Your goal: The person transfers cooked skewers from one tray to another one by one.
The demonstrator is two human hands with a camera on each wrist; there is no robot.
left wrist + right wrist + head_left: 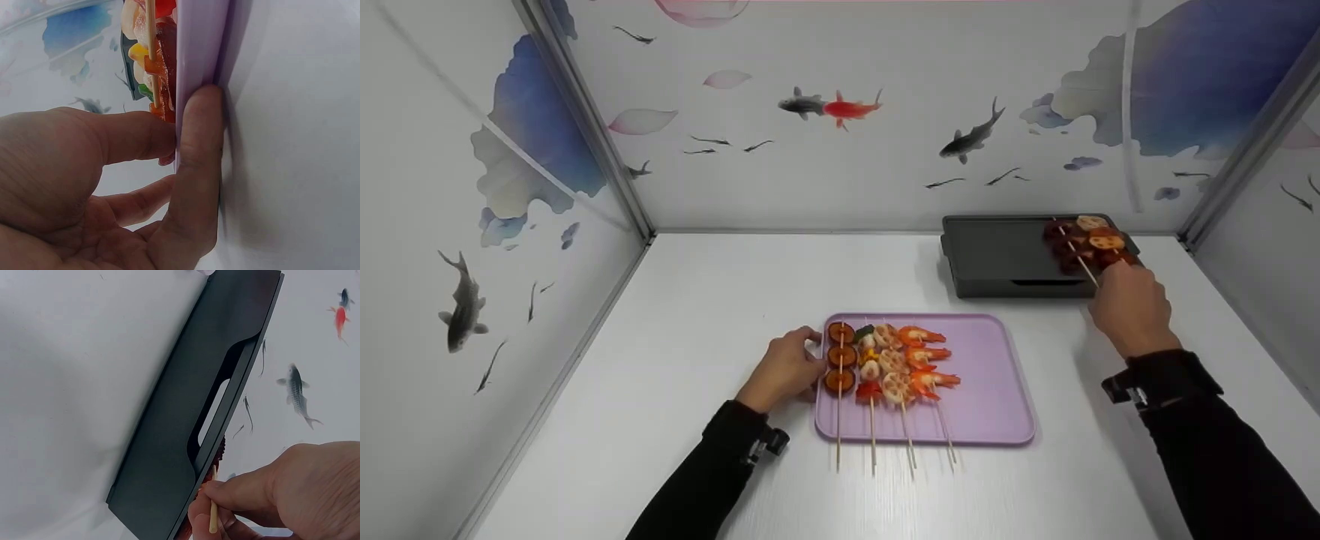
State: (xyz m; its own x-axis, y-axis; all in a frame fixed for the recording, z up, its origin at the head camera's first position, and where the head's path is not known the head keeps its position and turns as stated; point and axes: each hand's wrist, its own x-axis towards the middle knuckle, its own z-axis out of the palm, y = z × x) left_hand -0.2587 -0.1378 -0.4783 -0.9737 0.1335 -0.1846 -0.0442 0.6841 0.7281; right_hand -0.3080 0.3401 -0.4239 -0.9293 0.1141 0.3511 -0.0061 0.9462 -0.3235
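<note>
At the left edge of a purple tray, my left hand pinches the rim between thumb and fingers; the left wrist view shows the tray wall between them. Nearest that hand lies a skewer of dark round slices. Beside it are a mixed vegetable skewer, lotus root slices and shrimp on sticks. My right hand holds a wooden skewer stick over the right end of a dark grill. Dark red pieces are threaded on this skewer.
More skewered food, with lotus root slices among it, sits at the grill's right end. Behind the grill rises a back wall printed with fish. A side wall bounds the white table on the left.
</note>
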